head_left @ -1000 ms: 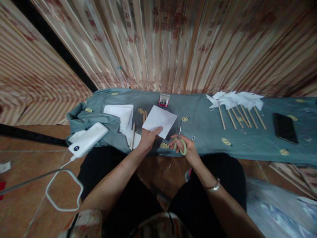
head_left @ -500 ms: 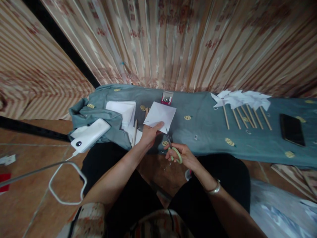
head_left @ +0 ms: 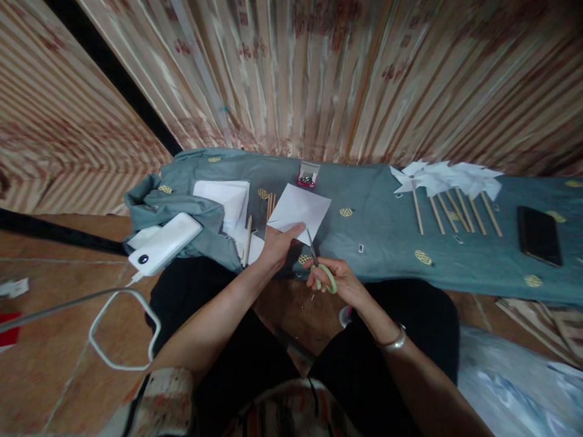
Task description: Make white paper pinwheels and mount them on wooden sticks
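Observation:
My left hand [head_left: 279, 244] pinches a square white sheet of paper [head_left: 300, 206] near its lower edge, thumb on top. Creases run across the sheet. In my right hand [head_left: 337, 279] is a pair of scissors [head_left: 328, 280] with light green handles. Its blades reach onto the paper's lower right part, close to my left thumb. Beside the sheet lie several thin wooden sticks [head_left: 271, 203], partly covered by it. To the left are a pencil [head_left: 248, 240] and a stack of white paper [head_left: 228, 197].
A small red box with shiny pins [head_left: 306, 178] sits behind the sheet. Several white paper pinwheels [head_left: 446, 181] on sticks lie at the right, with a dark phone [head_left: 539, 235] beyond them. A white power bank [head_left: 166, 244] with a cable [head_left: 93, 334] rests at the left on the green cloth [head_left: 378, 243].
The paper has shifted slightly right and turned a little in my left hand. The scissor blades have moved a little with it and now lie further over the sheet.

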`<control>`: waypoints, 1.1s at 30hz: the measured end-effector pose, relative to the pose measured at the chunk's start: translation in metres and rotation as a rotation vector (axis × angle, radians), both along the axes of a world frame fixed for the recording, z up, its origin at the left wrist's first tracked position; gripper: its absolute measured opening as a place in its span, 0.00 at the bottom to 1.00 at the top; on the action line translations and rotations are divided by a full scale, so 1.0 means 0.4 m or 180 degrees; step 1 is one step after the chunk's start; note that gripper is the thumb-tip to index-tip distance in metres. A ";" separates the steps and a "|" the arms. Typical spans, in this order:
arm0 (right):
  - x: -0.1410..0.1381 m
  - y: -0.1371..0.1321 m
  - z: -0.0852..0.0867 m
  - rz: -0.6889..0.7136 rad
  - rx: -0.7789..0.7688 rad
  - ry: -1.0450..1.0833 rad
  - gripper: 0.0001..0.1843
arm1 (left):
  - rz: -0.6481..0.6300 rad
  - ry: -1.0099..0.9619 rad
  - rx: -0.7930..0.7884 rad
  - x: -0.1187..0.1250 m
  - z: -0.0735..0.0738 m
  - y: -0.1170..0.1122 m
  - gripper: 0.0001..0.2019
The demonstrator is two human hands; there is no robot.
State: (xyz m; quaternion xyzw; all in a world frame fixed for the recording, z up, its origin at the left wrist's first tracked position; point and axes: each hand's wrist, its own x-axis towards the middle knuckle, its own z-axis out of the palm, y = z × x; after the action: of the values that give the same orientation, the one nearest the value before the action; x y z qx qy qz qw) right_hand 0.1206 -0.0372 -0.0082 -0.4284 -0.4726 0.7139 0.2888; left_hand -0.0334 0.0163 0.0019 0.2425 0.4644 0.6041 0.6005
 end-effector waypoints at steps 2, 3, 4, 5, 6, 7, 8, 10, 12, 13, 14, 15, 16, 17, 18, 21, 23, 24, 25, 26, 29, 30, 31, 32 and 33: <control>0.000 0.000 0.000 0.0001 0.0016 0.0005 0.24 | 0.0010 0.0036 0.0028 0.000 -0.001 0.000 0.24; 0.000 0.000 0.000 0.0000 0.0020 0.0010 0.24 | 0.0014 0.0036 0.0046 0.000 0.000 0.000 0.24; 0.000 0.000 0.000 -0.0005 0.0022 0.0015 0.24 | 0.0019 0.0025 0.0060 0.000 0.000 0.000 0.24; -0.001 -0.001 0.001 -0.0016 0.0020 0.0018 0.24 | 0.0023 0.0011 0.0063 0.000 0.001 -0.001 0.24; -0.002 -0.001 0.002 -0.0025 0.0013 0.0016 0.24 | 0.0023 -0.0002 0.0051 0.000 0.002 -0.001 0.23; -0.002 -0.001 0.003 -0.0033 0.0004 0.0009 0.24 | 0.0020 -0.0014 0.0031 0.000 0.003 -0.001 0.22; -0.003 -0.001 0.005 -0.0037 -0.0006 0.0002 0.24 | 0.0019 -0.0026 0.0011 0.001 0.004 -0.001 0.22; -0.004 -0.001 0.007 -0.0042 -0.0027 -0.0015 0.24 | 0.0008 -0.0040 -0.0022 0.001 0.006 -0.002 0.20; -0.005 -0.001 0.010 -0.0047 -0.0050 -0.0026 0.25 | 0.0010 -0.0034 -0.0039 0.002 0.007 -0.002 0.18; -0.006 -0.001 0.010 -0.0061 -0.0059 -0.0027 0.25 | 0.0006 -0.0024 -0.0055 0.001 0.007 -0.002 0.17; -0.006 -0.001 0.011 -0.0074 -0.0065 -0.0025 0.25 | -0.0009 -0.0013 -0.0079 0.001 0.007 -0.003 0.16; -0.006 -0.001 0.011 -0.0086 -0.0069 -0.0024 0.26 | -0.0028 0.0000 -0.0106 0.001 0.008 -0.003 0.15; -0.006 -0.001 0.012 -0.0094 -0.0071 -0.0025 0.26 | -0.0044 0.0012 -0.0131 0.000 0.009 -0.003 0.14; -0.006 -0.001 0.012 -0.0093 -0.0068 -0.0029 0.25 | -0.0056 0.0022 -0.0155 0.000 0.010 -0.004 0.13; -0.005 -0.001 0.012 -0.0087 -0.0059 -0.0035 0.25 | -0.0060 0.0036 -0.0176 0.000 0.011 -0.004 0.13; -0.004 -0.002 0.014 -0.0077 -0.0018 -0.0051 0.23 | -0.0038 0.0089 -0.0219 -0.001 0.016 -0.004 0.13; -0.004 -0.003 0.014 -0.0087 -0.0004 -0.0041 0.23 | -0.0053 0.0099 -0.0233 -0.001 0.018 -0.004 0.13; -0.004 -0.003 0.013 -0.0099 -0.0007 -0.0034 0.23 | -0.0063 0.0096 -0.0236 -0.001 0.019 -0.004 0.13; -0.004 -0.003 0.013 -0.0108 -0.0015 -0.0031 0.23 | -0.0072 0.0088 -0.0239 -0.001 0.019 -0.004 0.14; -0.004 -0.004 0.013 -0.0115 -0.0024 -0.0034 0.23 | -0.0081 0.0084 -0.0243 -0.002 0.018 -0.004 0.14; -0.005 -0.003 0.013 -0.0107 -0.0066 -0.0064 0.24 | -0.0092 0.0089 -0.0246 -0.003 0.016 -0.002 0.14; -0.005 -0.003 0.013 -0.0101 -0.0083 -0.0068 0.24 | -0.0094 0.0089 -0.0236 -0.004 0.015 -0.002 0.15; -0.005 -0.003 0.013 -0.0100 -0.0098 -0.0066 0.24 | -0.0099 0.0092 -0.0224 -0.004 0.015 -0.001 0.15; -0.005 -0.002 0.013 -0.0100 -0.0110 -0.0063 0.24 | -0.0099 0.0099 -0.0211 -0.005 0.015 -0.001 0.16; -0.005 -0.002 0.013 -0.0097 -0.0119 -0.0061 0.24 | -0.0103 0.0109 -0.0202 -0.005 0.016 -0.001 0.16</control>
State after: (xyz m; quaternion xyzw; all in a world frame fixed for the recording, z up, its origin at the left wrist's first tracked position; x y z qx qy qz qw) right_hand 0.1185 -0.0381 -0.0030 -0.4478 -0.4554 0.7140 0.2871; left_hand -0.0354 0.0158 0.0081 0.2411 0.4895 0.5751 0.6095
